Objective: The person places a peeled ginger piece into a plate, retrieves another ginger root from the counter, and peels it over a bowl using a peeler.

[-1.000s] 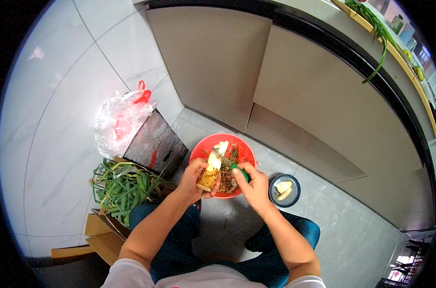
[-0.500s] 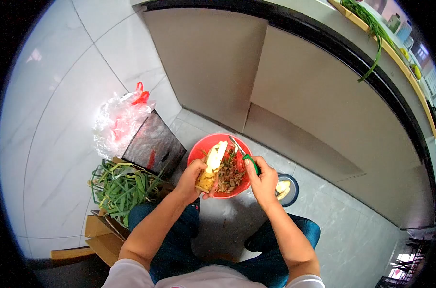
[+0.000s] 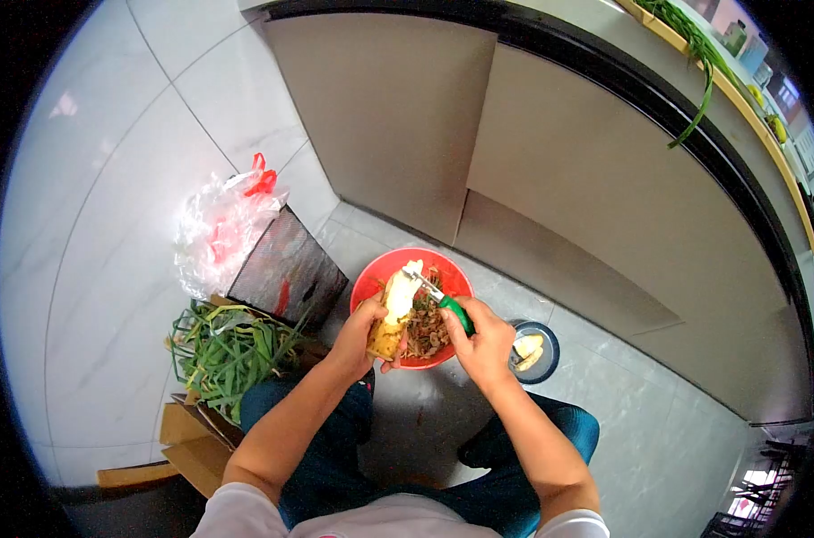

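My left hand (image 3: 360, 337) is wrapped round the lower end of a long, partly peeled potato (image 3: 396, 309). Its upper part is pale yellow and bare, while brown skin covers the bottom. A peeler with a green handle (image 3: 456, 316) is in the closed fingers of my right hand (image 3: 485, 345). The metal head of the peeler lies at the potato's upper end. Both hands are over a red basin (image 3: 364, 285) on the floor, which holds a heap of brownish peelings (image 3: 429, 332). Right of the basin, a dark round bowl (image 3: 550, 354) contains pale peeled pieces (image 3: 528, 351).
At left, a mesh bin (image 3: 286, 269) with a clear plastic bag (image 3: 223, 229) stands by a cardboard box (image 3: 192, 444) and a pile of green onions (image 3: 228, 354). Cabinet panels (image 3: 559, 179) rise beyond the basin. Green stalks (image 3: 707, 67) hang over the counter edge.
My right hand has brought the peeler leftward, so its head now meets the upper end of the potato. The left hand has barely moved.
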Action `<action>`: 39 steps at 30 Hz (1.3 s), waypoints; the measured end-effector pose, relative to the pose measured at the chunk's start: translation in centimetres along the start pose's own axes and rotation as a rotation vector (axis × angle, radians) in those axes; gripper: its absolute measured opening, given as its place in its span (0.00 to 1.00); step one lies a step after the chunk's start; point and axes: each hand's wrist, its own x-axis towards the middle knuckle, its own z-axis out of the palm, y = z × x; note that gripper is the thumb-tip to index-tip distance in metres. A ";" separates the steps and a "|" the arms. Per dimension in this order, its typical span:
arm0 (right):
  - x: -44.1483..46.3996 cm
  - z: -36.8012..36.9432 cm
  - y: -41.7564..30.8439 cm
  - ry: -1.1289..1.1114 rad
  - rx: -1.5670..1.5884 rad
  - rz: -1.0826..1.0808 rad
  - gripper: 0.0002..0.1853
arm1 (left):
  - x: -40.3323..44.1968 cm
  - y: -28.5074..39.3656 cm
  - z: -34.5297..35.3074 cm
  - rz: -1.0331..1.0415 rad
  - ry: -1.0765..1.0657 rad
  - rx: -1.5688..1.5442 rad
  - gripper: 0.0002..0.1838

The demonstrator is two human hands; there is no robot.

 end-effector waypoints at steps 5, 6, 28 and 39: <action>-0.8 2.0 2.8 -0.005 0.656 0.337 0.16 | -0.1 0.1 0.2 -0.001 0.054 -0.061 0.26; -0.5 1.5 2.7 -0.005 0.656 0.338 0.16 | 0.0 0.1 0.1 -0.002 0.054 -0.061 0.26; 0.4 0.3 2.5 -0.292 0.796 0.637 0.22 | 0.1 0.1 -0.3 -0.106 -0.124 -0.152 0.33; 0.0 0.5 0.3 -0.249 0.339 0.205 0.15 | 0.3 0.2 -0.7 -0.081 -0.155 -0.111 0.27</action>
